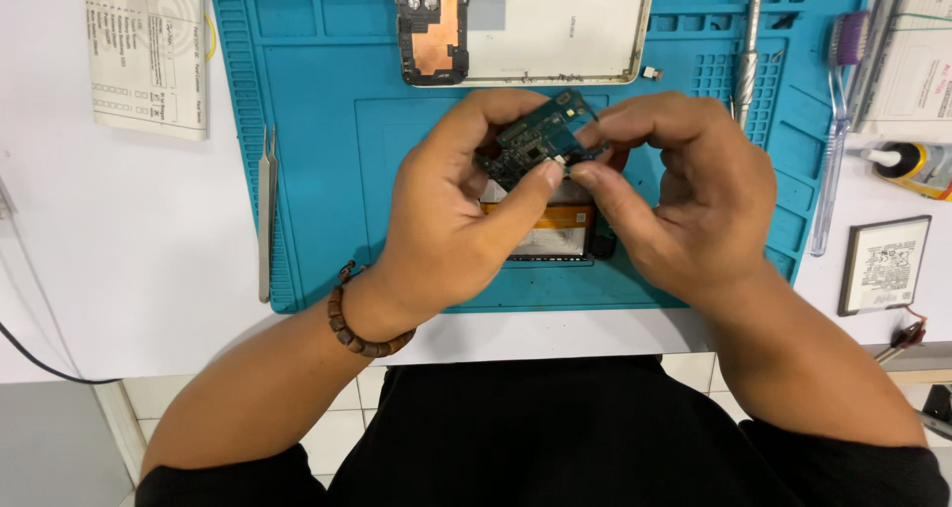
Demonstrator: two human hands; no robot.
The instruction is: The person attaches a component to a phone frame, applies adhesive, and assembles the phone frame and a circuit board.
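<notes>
blue mat [317, 120], circuit board [535, 135] diagonal between hands

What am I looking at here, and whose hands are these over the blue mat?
There is no machine here. One camera sits on a person's head and looks down, so the two bare hands are that person's own. The left hand, with a bead bracelet at the wrist, and the right hand together hold a small blue-green circuit board between the fingertips. Below them lies a teal work mat on a white table. An opened device with a white back lies at the mat's top edge, and a flat part with an orange strip lies under the hands. Tweezers rest on the left, a screwdriver and a toothbrush on the right.
</notes>
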